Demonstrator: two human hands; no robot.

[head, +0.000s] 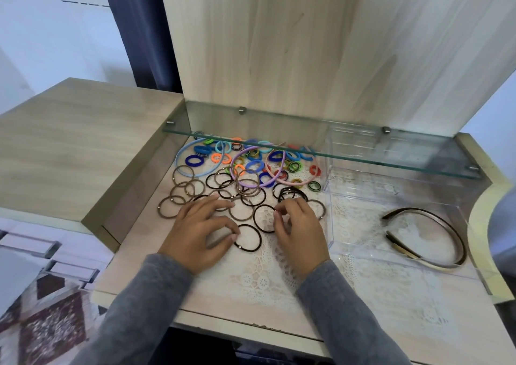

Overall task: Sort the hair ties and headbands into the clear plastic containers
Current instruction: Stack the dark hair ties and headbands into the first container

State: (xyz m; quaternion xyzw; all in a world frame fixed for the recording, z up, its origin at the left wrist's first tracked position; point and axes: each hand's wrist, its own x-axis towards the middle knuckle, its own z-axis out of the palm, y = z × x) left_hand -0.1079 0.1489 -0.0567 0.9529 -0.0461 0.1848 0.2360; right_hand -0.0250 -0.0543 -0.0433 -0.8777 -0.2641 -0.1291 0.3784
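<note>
1. The left hand (201, 230) lies low over the tabletop (145, 239), its fingers curled. Thumb and forefinger pinch the left edge of a black hair tie (258, 239) that lies flat on the lace mat (262, 281).
2. The right hand (300, 233) is curled too, and its fingertips grip the right edge of a second black hair tie (258, 219), just beyond the first.
3. Beyond the hands, brown hair ties (181, 191) and more black ones are spread loose. Behind them, a heap of coloured hair ties (252, 165) and pastel headbands (290, 182) reaches under the glass shelf (391, 158).
4. To the right of the right hand stands a clear plastic container (331, 219), with brown headbands (446, 225) inside it.
5. A smaller clear container (349, 144) sits behind it, under the shelf.
</note>
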